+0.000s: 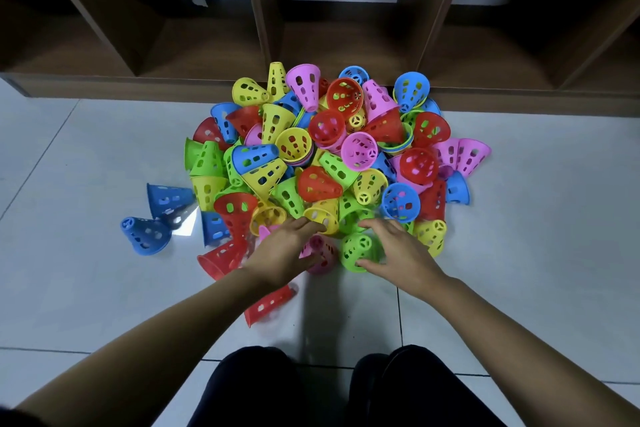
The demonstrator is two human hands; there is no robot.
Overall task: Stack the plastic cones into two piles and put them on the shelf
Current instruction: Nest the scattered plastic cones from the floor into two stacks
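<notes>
At the foot of the dark brown wooden shelf (pixel 138 85), two hands reach into a loose heap of perforated plastic cones (pixel 311 149).
The heap lies on the pale tiled floor (pixel 104 156), its far edge against the shelf's base, so finished piles would have a short way to go; no pile is on the shelf yet; on the side farthest from the shelf, the left hand (pixel 284 250) spreads its fingers over a pink perforated cone (pixel 320 253), thumb beside it; the right hand (pixel 394 250) arches spread fingers over a green perforated cone (pixel 358 250), thumb against its side, probably to start a pile; neither grasp looks closed.
</notes>
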